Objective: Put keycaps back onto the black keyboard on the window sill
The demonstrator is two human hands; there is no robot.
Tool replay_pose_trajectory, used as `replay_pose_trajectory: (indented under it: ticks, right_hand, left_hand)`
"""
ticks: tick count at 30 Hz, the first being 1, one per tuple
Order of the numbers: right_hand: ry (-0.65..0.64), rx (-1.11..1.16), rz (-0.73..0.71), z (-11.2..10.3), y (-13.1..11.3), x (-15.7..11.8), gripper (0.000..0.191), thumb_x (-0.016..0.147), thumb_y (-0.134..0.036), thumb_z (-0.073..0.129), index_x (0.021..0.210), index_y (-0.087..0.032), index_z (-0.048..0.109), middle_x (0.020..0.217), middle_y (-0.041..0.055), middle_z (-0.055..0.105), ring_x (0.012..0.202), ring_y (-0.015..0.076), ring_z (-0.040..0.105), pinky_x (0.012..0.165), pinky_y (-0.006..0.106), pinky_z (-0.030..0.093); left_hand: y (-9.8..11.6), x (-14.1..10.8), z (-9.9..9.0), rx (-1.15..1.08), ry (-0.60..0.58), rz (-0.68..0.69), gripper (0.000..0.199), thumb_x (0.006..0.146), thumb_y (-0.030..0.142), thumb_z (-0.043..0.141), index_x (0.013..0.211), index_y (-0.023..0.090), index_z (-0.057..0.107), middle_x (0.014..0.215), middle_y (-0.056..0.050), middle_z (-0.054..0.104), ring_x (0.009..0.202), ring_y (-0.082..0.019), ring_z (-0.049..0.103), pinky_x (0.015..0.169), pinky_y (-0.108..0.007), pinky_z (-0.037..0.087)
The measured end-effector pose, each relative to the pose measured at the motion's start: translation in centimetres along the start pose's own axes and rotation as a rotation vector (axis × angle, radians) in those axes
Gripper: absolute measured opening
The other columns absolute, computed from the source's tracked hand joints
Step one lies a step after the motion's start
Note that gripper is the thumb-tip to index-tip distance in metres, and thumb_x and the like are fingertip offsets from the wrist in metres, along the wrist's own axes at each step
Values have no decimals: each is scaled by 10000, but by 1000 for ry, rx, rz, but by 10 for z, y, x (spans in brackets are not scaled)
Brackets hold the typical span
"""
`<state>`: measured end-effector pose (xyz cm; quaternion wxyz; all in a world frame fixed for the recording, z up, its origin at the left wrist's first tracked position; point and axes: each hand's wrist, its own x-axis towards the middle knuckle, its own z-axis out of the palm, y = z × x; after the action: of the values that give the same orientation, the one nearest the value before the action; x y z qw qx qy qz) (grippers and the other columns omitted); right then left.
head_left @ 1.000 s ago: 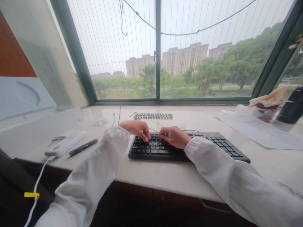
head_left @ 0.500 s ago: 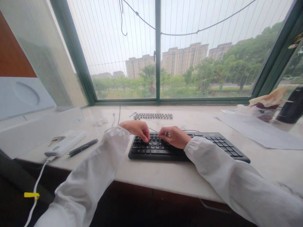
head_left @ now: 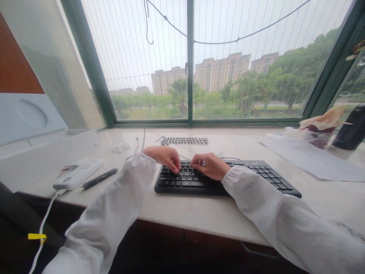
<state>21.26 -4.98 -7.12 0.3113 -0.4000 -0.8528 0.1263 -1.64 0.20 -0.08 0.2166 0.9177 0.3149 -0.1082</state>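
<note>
Window-side table [head_left: 182,217] carries my black keyboard [head_left: 222,179]; left hand [head_left: 164,155] and right hand [head_left: 209,165] rest on its left keys, fingers [head_left: 175,167] curled, gripping nothing.

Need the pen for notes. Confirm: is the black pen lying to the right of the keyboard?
No, the black pen lies left of the keyboard, beside the white device.

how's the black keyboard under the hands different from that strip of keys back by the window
The black keyboard is a full board in a housing, near the desk edge, with both hands on it; the strip of keys is a thin grey row, far back, untouched. The keyboard sits angled; the strip runs level with the window. Both lie flat on the desk.
</note>
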Motion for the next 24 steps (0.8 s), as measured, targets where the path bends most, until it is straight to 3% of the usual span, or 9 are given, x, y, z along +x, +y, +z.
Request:
replay_pose_trajectory:
  ticks: [10,24]
  right_hand:
    - [-5,6,10,-1,-2,0,106,833,-249,583,827,-204,680,774,5,686,686,127,567,704,257,451]
    - [-8,-4,10,-1,-1,0,105,826,-245,587,826,-203,684,758,8,685,683,132,570,701,261,451]
  left_hand:
    - [3,-1,2,2,34,-37,312,665,500,744,871,266,757,848,32,729,763,-119,603,663,-210,384]
    - [-4,8,5,-58,22,-94,274,623,430,777,803,228,737,777,34,714,745,-118,602,677,-216,385]
